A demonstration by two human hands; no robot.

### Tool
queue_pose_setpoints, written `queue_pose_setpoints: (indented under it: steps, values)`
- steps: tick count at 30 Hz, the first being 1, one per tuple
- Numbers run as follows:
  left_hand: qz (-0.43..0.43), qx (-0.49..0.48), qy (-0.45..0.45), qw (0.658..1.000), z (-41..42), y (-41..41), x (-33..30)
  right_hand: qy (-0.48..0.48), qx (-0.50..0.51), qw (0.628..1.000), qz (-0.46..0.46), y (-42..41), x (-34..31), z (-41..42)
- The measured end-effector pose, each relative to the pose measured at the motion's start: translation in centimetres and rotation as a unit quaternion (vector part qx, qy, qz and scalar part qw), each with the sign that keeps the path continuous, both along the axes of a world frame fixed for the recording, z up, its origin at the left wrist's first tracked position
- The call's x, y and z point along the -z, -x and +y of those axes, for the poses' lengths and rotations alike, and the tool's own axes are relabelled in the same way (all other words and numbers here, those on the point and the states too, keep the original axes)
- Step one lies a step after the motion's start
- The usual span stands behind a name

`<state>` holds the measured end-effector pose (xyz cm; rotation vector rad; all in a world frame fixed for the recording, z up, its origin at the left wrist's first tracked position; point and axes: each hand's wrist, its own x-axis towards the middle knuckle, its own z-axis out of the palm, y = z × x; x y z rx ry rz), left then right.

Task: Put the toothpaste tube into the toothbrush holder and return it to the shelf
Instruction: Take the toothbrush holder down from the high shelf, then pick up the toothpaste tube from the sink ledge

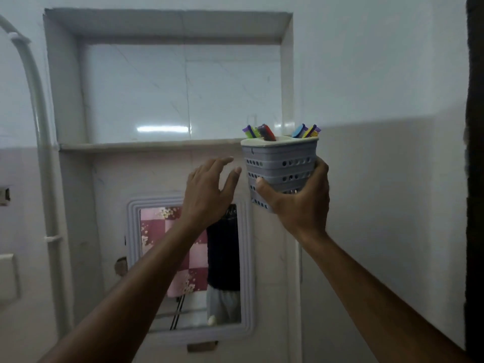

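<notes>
My right hand (301, 203) grips a grey perforated toothbrush holder (280, 163) from below and the side, holding it upright just under the right end of the shelf (146, 146). Several coloured toothbrush heads (306, 131) and a red-tipped item (267, 132) that may be the toothpaste tube stick out of its white top. Just left of the holder, my left hand (209, 187) is raised with its fingers spread, not touching it and holding nothing.
The shelf is the sill of a tiled wall niche (183, 93). A framed mirror (193, 265) hangs on the wall below it. A white pipe (39, 127) runs down the left wall. A dark edge (475, 153) borders the right.
</notes>
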<state>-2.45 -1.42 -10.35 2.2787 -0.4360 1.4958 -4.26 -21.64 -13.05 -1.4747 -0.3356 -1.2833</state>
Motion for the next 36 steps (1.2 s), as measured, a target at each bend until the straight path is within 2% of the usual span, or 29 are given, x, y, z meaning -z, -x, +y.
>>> queue_pose_setpoints:
  steps: [4,8,13,18,22,26,30,36]
  values:
    - [0.029,0.008,0.007,1.000,-0.7,2.4,4.2,0.011,-0.025,0.999,0.034,0.4,4.8,-0.3]
    - [0.068,0.020,0.006,0.997,0.0,5.1,11.5,0.023,-0.083,0.991,0.101,1.4,12.3,0.1]
    - [0.135,-0.010,0.046,0.990,1.7,7.5,21.6,0.053,-0.143,0.964,0.217,2.7,21.4,0.9]
    - [0.239,-0.022,0.082,0.967,3.8,10.3,34.0,0.062,-0.177,0.926,0.329,5.0,33.1,2.4]
    - [0.342,-0.018,0.092,0.935,6.1,11.3,42.5,0.053,-0.169,0.902,0.394,5.8,41.4,3.6]
    - [0.403,-0.020,0.131,0.905,9.0,11.8,49.8,0.060,-0.141,0.872,0.465,6.7,48.1,4.3]
    - [0.437,0.008,0.145,0.888,11.1,11.6,55.6,0.073,-0.086,0.843,0.526,7.6,52.9,5.4]
    - [0.491,-0.037,0.115,0.863,14.0,11.0,62.2,0.044,-0.040,0.811,0.583,8.0,57.3,8.8]
